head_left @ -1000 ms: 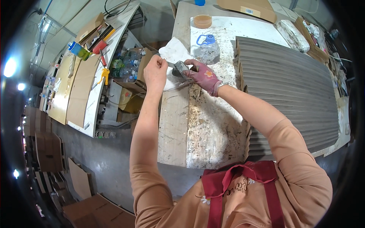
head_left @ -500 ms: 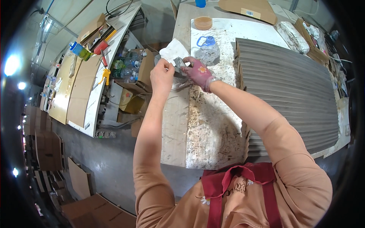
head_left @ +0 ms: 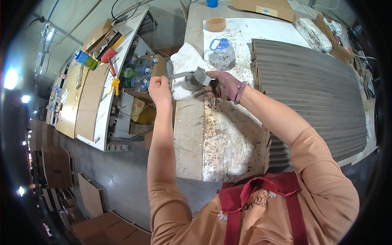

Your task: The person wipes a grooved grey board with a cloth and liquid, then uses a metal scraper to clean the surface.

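My left hand (head_left: pixel 160 90), bare, is closed on the end of a narrow grey strip (head_left: pixel 179 75), which looks like tape. The strip stretches taut to the right, toward a grey, roll-like piece with a blocky face (head_left: pixel 200 76). That piece is gripped by my right hand (head_left: pixel 228 86), which wears a stained pink glove. Whether strip and piece are joined cannot be made out. Beneath them, a crumpled white cloth (head_left: pixel 185 58) lies on the worktable (head_left: pixel 232 143). Just beyond my right hand stands a clear plastic jug (head_left: pixel 223 57) with a blue handled cap.
Long grey ribbed strips (head_left: pixel 310 102) cover the table's right side. A round tan container (head_left: pixel 216 24) stands farther back. To the left, a carton of plastic bottles (head_left: pixel 141 73) sits below a side table (head_left: pixel 92 102) with yellow-handled and red-handled tools.
My left hand has moved left and slightly down, drawing the grey strip out. My right hand has shifted right and down and turned, showing the grey piece more fully.
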